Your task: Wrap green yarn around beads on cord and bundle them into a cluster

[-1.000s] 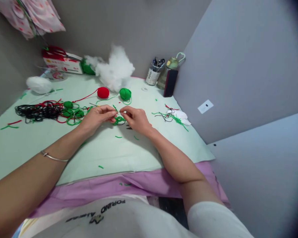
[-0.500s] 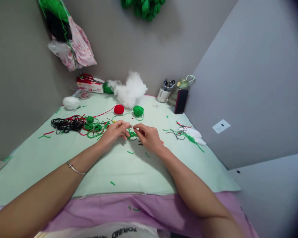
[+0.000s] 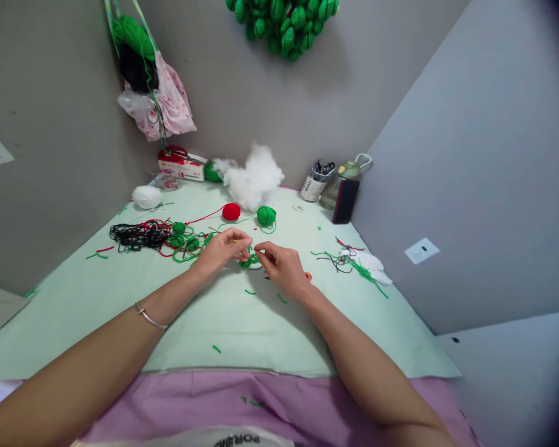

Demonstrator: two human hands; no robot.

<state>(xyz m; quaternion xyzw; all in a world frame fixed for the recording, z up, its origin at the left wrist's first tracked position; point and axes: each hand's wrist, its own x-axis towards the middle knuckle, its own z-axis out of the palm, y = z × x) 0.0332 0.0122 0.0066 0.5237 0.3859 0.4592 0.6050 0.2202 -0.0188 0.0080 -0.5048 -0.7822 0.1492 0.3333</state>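
Note:
My left hand [image 3: 226, 249] and my right hand [image 3: 282, 266] meet above the middle of the table, fingertips almost touching. Thumb and fingers of the left pinch a strand of green yarn [image 3: 250, 261], whose looped part hangs just below the fingertips. The right thumb and forefinger are pressed together close to that strand; whatever sits between them is too small to make out. Partly covered by the right wrist is a pair of scissors with an orange handle [image 3: 309, 277]. Beyond the hands lie a green yarn ball [image 3: 266, 216] and a red yarn ball [image 3: 231, 212].
Tangled black yarn [image 3: 140, 236] lies left, below a white yarn ball [image 3: 146, 197]. White stuffing [image 3: 254, 177] is heaped at the back. A pen cup [image 3: 312, 186], a bottle [image 3: 349, 169] and a phone [image 3: 346, 202] stand back right. Yarn scraps [image 3: 366, 272] lie right on white cloth.
The camera view has shifted, so the scene sits lower and farther right. Both hands stay together over the green yarn, with slight finger movement.

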